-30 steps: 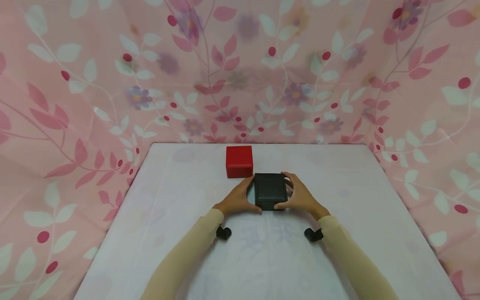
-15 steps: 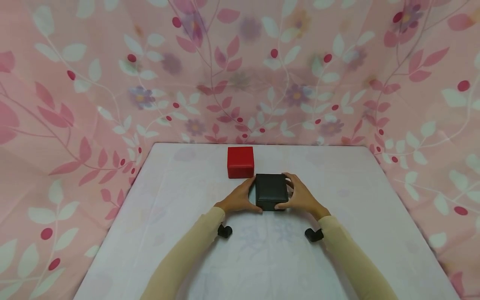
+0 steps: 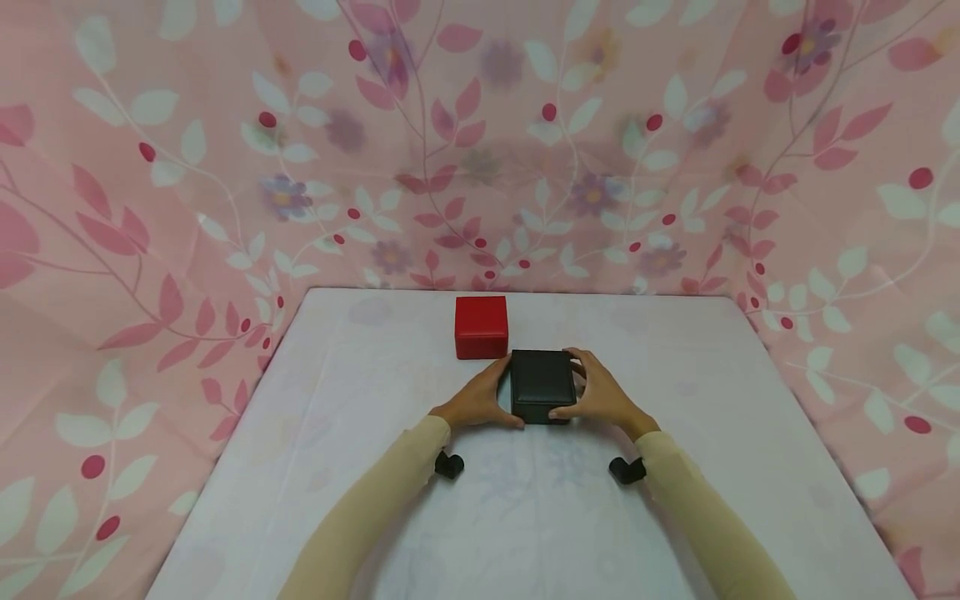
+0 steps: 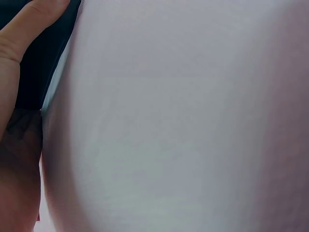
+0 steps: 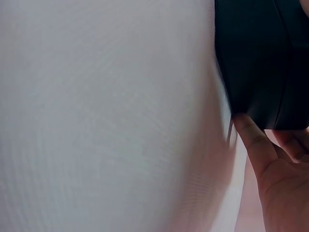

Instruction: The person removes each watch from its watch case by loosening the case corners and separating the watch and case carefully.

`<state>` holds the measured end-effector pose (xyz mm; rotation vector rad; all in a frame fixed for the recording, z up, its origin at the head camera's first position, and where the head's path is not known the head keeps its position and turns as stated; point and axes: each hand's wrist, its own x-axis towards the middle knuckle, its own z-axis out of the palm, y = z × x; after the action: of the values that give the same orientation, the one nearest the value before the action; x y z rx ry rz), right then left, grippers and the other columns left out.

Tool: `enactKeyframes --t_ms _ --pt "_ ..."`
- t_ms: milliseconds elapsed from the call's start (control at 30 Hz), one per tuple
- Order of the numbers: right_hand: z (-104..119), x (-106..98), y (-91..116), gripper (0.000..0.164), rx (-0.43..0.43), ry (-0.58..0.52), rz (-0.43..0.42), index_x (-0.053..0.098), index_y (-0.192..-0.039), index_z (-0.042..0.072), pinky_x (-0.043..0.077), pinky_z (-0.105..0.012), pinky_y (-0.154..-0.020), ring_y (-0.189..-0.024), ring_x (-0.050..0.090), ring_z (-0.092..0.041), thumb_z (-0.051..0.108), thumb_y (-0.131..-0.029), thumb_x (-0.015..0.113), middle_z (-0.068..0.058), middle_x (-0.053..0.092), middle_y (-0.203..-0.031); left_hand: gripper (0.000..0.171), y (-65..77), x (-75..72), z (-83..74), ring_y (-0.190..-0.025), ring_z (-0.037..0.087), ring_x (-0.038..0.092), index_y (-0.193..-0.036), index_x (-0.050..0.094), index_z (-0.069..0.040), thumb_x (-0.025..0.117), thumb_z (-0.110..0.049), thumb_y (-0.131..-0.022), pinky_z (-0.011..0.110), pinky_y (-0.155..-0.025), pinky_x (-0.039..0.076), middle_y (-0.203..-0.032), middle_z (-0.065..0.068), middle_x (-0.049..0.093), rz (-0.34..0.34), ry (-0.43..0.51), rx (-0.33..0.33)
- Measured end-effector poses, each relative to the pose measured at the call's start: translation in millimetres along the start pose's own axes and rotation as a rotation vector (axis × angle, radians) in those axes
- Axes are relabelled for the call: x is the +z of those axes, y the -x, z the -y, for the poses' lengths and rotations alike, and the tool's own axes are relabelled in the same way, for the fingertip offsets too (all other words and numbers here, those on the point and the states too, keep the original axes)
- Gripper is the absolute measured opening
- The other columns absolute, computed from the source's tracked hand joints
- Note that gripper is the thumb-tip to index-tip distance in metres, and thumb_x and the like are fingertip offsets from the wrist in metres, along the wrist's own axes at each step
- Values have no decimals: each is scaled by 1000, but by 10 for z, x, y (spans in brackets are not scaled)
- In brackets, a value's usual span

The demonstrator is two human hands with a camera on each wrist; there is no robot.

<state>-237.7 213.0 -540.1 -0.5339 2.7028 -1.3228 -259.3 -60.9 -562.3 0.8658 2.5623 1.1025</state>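
A black, leather-look lidded box (image 3: 542, 379) sits at the middle of the table, held from both sides. On its left, my left hand (image 3: 476, 398) grips it, thumb at the lower front corner and fingers toward the back. My right hand (image 3: 600, 396) curls round the opposite side, its thumb against the front face. The left wrist view has the left thumb (image 4: 36, 21) lying over the dark side of the box (image 4: 34, 72). From the right wrist, a fingertip meets the bottom edge of the box (image 5: 256, 63). A red box (image 3: 481, 327) stands just behind and left of the black one.
A white cloth covers the table (image 3: 360, 350). Pink floral curtain (image 3: 480, 150) hangs behind the table and along both sides. Each wrist carries a small black camera mount, one by the left sleeve (image 3: 375, 500).
Both hands keep their hold on the black box, which stays in place. Only the head view has shifted slightly.
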Motion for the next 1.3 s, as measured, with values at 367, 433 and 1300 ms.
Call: enactKeyframes --t_ms 367,433,1300 --pt "8 -37 -50 118 14 37 11 31 -147 15 45 -49 -99 -134 42 -36 53 -54 92 -11 37 -147 130 -8 6 37 -144 13 21 -157 7 -19 87 -56 -62 38 -115 26 -160 -6 17 -7 -7 39" --pt "22 -57 -65 118 17 45 14 30 -148 13 45 -49 -99 -133 43 -37 54 -55 92 -12 36 -148 130 -20 3 48 -144 12 21 -157 7 -19 87 -56 -62 37 -115 25 -160 -7 17 -13 -11 47" --pt "260 -375 -265 94 208 32 159 43 -145 3 42 -54 -101 -124 52 -35 62 -78 70 -19 47 -143 133 10 47 98 -145 15 17 -156 -5 -27 86 -55 -63 40 -114 26 -162 -9 8 5 35 52"
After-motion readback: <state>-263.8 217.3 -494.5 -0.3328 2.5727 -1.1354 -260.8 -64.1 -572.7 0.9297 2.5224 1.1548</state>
